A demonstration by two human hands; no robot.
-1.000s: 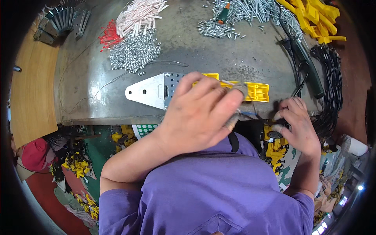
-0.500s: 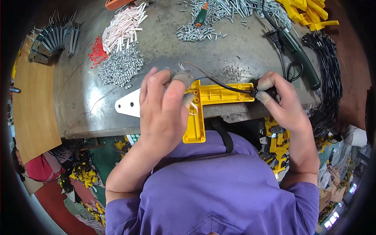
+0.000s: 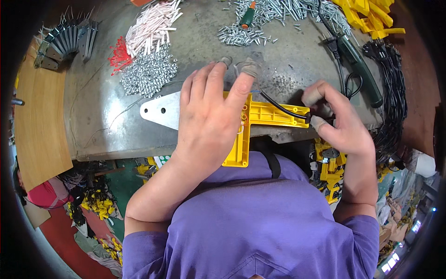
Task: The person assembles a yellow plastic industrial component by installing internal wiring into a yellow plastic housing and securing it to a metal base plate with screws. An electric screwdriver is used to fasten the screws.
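Note:
A yellow plastic T-shaped housing (image 3: pixel 274 114) lies open side up at the near table edge, ribs and screw posts showing. Its left part is covered by my left hand (image 3: pixel 209 109), stretched over it and over a pale metal plate (image 3: pixel 163 110) with holes. Thumb and forefinger, both in finger covers, stand apart beyond the housing, a thin pale wire (image 3: pixel 237 70) between them. At the handle's right end, my right hand (image 3: pixel 337 118) pinches a black cable (image 3: pixel 283 110). The cable runs along the handle, and a blue wire (image 3: pixel 255 91) shows at its left end.
Metal nuts (image 3: pixel 147 72), white sleeves (image 3: pixel 151 28) and red pieces (image 3: pixel 120 56) are heaped at back left. Behind lie screws (image 3: pixel 278 18) and a green screwdriver (image 3: pixel 248 17). A soldering iron (image 3: pixel 360 69) and bundled black cables (image 3: pixel 390 88) lie right; metal blades (image 3: pixel 69 42) stand left.
My left hand has moved right and away from me, its fingers straighter and wider apart. The housing and plate have shifted slightly right. My right hand stays at the handle's end.

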